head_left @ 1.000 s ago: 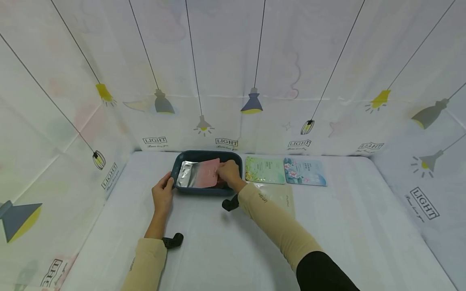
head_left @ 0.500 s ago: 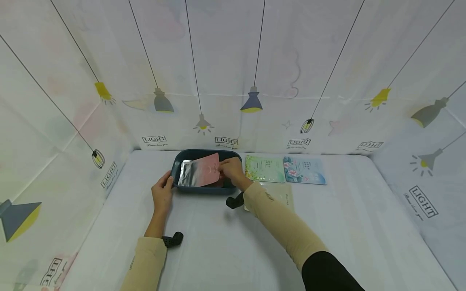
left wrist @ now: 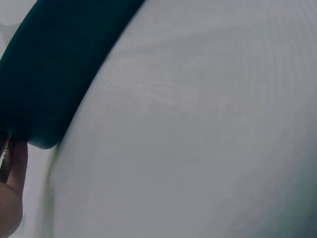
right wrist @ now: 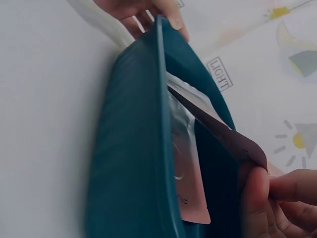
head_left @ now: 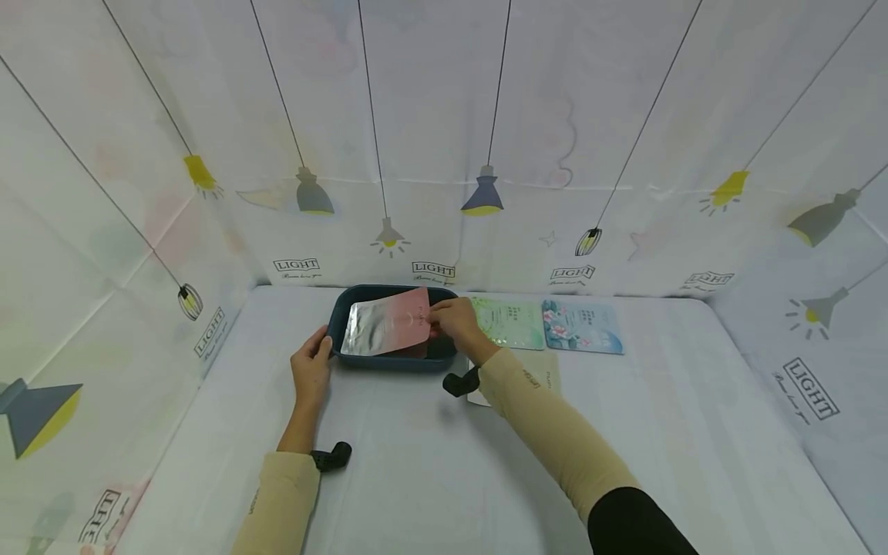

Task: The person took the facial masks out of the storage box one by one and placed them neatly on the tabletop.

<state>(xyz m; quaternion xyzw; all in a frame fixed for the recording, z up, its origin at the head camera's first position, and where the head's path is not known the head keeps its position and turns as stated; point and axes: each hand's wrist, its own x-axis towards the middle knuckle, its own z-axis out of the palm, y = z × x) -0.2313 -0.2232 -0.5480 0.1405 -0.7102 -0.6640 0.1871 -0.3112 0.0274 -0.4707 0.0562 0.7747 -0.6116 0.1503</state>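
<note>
My left hand [head_left: 310, 374] grips the left end of a dark teal plastic bin [head_left: 395, 365]; in the right wrist view its thumb hooks over the rim. Between thumb and fingertips, my right hand [head_left: 458, 322] pinches the right end of a pink and silver sheet mask packet [head_left: 388, 322]. That packet slants, its pink end raised at the rim and its silver end lower inside the bin. Below it in the bin lies another pink and silver packet [right wrist: 187, 186], mostly hidden in the head view. The left wrist view shows the bin's outer wall [left wrist: 59, 64] and a few fingers.
Right of the bin lie a green floral packet [head_left: 513, 325] and a blue floral packet [head_left: 583, 327], side by side on the white table [head_left: 402, 478]. A pale yellow packet [head_left: 546, 364] lies in front of them, partly covered by my right sleeve. A printed curtain [head_left: 430, 116] stands behind the table.
My right hand has moved right and a little back, drawing the pinched packet with it and tilting its pink end up. The left hand and bin have stayed put.
</note>
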